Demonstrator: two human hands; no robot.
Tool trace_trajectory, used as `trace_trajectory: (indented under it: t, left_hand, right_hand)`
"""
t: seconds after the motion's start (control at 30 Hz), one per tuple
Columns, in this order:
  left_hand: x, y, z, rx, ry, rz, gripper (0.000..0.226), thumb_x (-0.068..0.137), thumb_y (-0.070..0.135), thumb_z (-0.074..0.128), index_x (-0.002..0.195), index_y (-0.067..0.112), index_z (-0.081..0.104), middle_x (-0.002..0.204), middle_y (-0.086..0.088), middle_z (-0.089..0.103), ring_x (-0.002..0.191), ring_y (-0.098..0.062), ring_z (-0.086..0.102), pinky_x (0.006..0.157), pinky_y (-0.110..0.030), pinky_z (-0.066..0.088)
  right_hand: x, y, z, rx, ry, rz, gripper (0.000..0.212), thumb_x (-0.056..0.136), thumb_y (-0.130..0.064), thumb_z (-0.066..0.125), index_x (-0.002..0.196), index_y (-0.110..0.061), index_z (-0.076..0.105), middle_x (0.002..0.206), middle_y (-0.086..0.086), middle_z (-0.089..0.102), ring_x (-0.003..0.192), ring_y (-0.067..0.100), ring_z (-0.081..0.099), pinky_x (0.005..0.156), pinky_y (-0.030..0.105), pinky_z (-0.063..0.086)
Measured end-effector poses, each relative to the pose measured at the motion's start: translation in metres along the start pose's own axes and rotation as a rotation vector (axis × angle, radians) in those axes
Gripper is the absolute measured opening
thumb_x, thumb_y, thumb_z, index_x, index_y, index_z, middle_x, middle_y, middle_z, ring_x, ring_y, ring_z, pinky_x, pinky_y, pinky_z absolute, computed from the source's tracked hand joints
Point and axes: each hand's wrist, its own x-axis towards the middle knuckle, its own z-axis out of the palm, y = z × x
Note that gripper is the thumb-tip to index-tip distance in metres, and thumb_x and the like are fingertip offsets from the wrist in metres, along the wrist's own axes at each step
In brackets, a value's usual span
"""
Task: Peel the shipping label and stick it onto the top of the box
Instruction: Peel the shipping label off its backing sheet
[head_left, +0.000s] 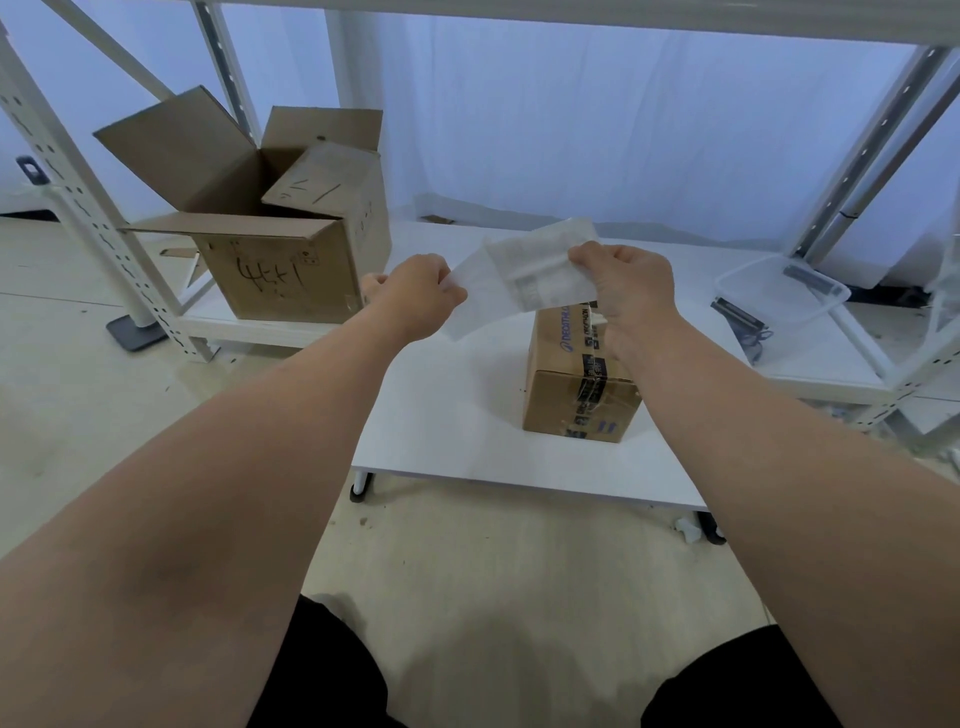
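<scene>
the shipping label (540, 270) is held in the air at the centre of the frame, above and just behind the small taped box (582, 384), and is not yet touching it. a second, more translucent sheet, judged to be the backing (467, 301), runs from the label's lower left edge down toward the left. the label is pinched at its right edge in the grip of the right hand (623, 291), closed on it; the backing's left end is pinched in the grip of the left hand (415, 296), likewise closed. the two sheets are seen spread apart, so the peeling step is judged to be in hand and well along, though whether they are wholly separated cannot be told. which face of the label is sticky cannot be seen either.

the box stands on the white bench (447, 426), right of centre, its top sealed with printed tape and partly hidden by the right wrist. for the next move, the backing would need to be pulled clear and let go, and the label lowered flat, adhesive side down, onto the box top and smoothed.

further out, a large open carton (270, 270) sits on the low shelf at the upper left, and a clear plastic tub (779, 291) lies at the right.
</scene>
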Motion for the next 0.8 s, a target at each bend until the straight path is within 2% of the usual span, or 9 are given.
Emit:
trace_trajectory:
  t: [0.13,0.27,0.5,0.67,0.73,0.8]
  left_hand:
    - [-0.002,0.002,-0.001,-0.060,-0.022,-0.005,0.019,0.095,0.032,0.047,0.081,0.019,0.048,0.068,0.002,0.042,0.062,-0.008,0.027,0.083,-0.033,0.025]
    - [-0.004,0.004,-0.003,-0.075,-0.026,0.010,0.022,0.095,0.033,0.049,0.077,0.021,0.047,0.069,0.004,0.042,0.062,-0.006,0.027,0.083,-0.032,0.025]
    - [-0.002,0.007,-0.001,-0.116,0.005,-0.010,0.016,0.095,0.034,0.048,0.092,0.019,0.051,0.070,0.005,0.043,0.062,-0.006,0.026,0.088,-0.034,0.029]
    - [0.005,0.009,0.000,-0.137,0.067,-0.048,0.016,0.094,0.035,0.048,0.090,0.019,0.050,0.069,0.006,0.043,0.063,-0.004,0.025,0.094,-0.036,0.031]
    - [0.007,0.009,0.002,-0.105,0.082,-0.034,0.016,0.094,0.035,0.047,0.089,0.020,0.050,0.069,0.006,0.044,0.064,-0.004,0.026,0.092,-0.035,0.031]
    - [0.007,0.006,0.000,-0.135,0.030,0.006,0.015,0.093,0.033,0.052,0.087,0.019,0.052,0.072,0.005,0.049,0.066,-0.009,0.036,0.088,-0.034,0.033]
  right_hand:
    - [0.004,0.000,-0.005,0.029,0.036,0.000,0.024,0.077,-0.011,0.069,0.058,-0.013,0.055,0.074,0.007,0.061,0.074,0.023,0.059,0.068,0.034,0.050]
    - [0.005,-0.001,-0.009,0.058,0.068,0.000,0.023,0.077,-0.010,0.069,0.058,-0.013,0.056,0.073,0.005,0.063,0.075,0.024,0.062,0.077,0.041,0.056]
    - [0.006,-0.002,-0.009,0.099,0.100,-0.006,0.026,0.075,-0.011,0.069,0.056,-0.013,0.052,0.074,0.009,0.059,0.070,0.024,0.058,0.066,0.037,0.051]
    - [0.007,-0.004,-0.007,0.114,0.138,-0.046,0.026,0.074,-0.013,0.068,0.059,-0.013,0.048,0.075,0.010,0.051,0.067,0.020,0.048,0.058,0.030,0.040]
    - [0.006,-0.004,-0.007,0.115,0.141,-0.058,0.026,0.075,-0.013,0.068,0.058,-0.014,0.048,0.076,0.009,0.053,0.068,0.019,0.051,0.060,0.029,0.041]
    - [0.007,-0.007,-0.010,0.074,0.097,-0.097,0.025,0.078,-0.013,0.066,0.059,-0.014,0.050,0.074,0.006,0.055,0.067,0.017,0.053,0.061,0.028,0.044]
